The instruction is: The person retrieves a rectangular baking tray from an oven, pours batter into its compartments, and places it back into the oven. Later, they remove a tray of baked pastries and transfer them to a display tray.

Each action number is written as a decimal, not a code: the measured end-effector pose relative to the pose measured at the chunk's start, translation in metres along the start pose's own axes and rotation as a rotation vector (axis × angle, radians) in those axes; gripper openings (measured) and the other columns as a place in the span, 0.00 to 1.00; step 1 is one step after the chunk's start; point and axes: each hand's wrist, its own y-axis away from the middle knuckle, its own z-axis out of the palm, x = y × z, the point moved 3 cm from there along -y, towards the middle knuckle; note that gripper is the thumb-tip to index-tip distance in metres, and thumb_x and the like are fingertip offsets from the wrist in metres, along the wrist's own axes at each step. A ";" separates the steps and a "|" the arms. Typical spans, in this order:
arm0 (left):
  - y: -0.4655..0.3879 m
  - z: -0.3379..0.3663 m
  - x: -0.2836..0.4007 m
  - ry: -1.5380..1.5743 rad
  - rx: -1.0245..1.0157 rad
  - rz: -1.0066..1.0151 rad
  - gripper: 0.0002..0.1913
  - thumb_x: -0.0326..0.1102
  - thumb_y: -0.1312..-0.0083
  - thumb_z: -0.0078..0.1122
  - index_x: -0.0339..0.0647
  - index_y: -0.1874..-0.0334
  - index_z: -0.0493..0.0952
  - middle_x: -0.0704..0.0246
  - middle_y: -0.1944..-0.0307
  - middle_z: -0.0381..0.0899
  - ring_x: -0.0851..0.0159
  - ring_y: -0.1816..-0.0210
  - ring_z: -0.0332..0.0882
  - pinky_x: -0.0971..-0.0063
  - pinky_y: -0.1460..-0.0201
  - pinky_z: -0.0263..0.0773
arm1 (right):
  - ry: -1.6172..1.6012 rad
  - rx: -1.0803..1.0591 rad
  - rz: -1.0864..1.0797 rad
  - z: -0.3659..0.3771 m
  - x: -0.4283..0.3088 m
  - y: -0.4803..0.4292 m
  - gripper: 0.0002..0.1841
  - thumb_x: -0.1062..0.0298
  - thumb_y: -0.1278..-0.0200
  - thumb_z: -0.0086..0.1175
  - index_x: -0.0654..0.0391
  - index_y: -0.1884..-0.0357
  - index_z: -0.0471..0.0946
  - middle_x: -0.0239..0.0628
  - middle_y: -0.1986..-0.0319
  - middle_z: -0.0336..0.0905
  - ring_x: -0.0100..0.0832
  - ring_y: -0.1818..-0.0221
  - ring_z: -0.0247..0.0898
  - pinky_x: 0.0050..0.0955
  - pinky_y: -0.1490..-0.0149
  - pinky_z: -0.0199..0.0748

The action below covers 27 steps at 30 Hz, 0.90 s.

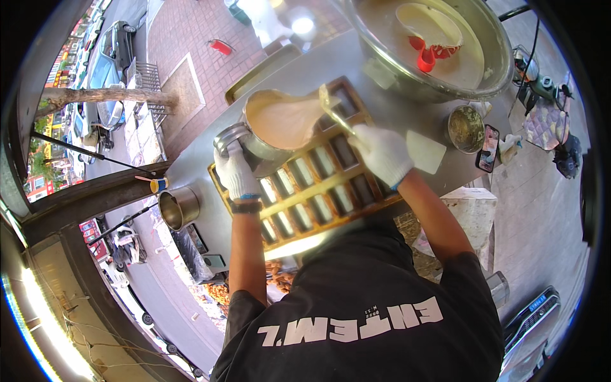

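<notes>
My left hand (236, 174), in a white knit glove, grips the handle of a metal pitcher (267, 160). The pitcher tilts to the right over a metal mold tray (300, 197), its mouth full of pale batter (281, 119). In my gloved right hand (382, 153) is a narrow spatula-like tool (334, 112), its batter-coated end at the pitcher's pouring side. Two rows of rectangular cavities run along the tray. Several cavities look pale and shiny, others at the right look dark. The pitcher hides part of the upper row.
A large metal basin (439, 93) of batter holds a pale scoop with a red handle (426, 59). Nearby are a small metal bowl (465, 129), a phone (488, 149) and a white card-like sheet (426, 152). A metal cup (178, 207) stands at the table's left edge.
</notes>
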 end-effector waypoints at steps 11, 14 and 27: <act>-0.005 0.003 0.013 -0.009 0.035 -0.021 0.10 0.27 0.18 0.53 0.35 0.47 0.84 0.67 0.48 0.91 0.67 0.47 0.86 0.71 0.35 0.79 | 0.067 0.009 0.023 0.016 0.010 -0.012 0.09 0.56 0.20 0.60 0.49 0.56 0.82 0.45 0.69 0.86 0.54 0.63 0.85 0.53 0.61 0.81; -0.004 0.004 0.017 -0.014 0.051 -0.027 0.09 0.27 0.17 0.54 0.35 0.45 0.84 0.67 0.49 0.91 0.67 0.48 0.86 0.71 0.37 0.81 | 0.048 0.009 0.040 0.017 0.005 -0.014 0.08 0.57 0.21 0.61 0.49 0.54 0.83 0.45 0.67 0.86 0.55 0.62 0.85 0.53 0.59 0.80; -0.005 -0.016 0.023 0.029 0.041 -0.040 0.11 0.33 0.16 0.59 0.37 0.39 0.85 0.68 0.44 0.90 0.67 0.44 0.85 0.69 0.36 0.81 | 0.245 -0.078 0.111 0.034 0.052 -0.023 0.10 0.60 0.19 0.52 0.52 0.57 0.81 0.48 0.67 0.88 0.57 0.60 0.86 0.59 0.58 0.81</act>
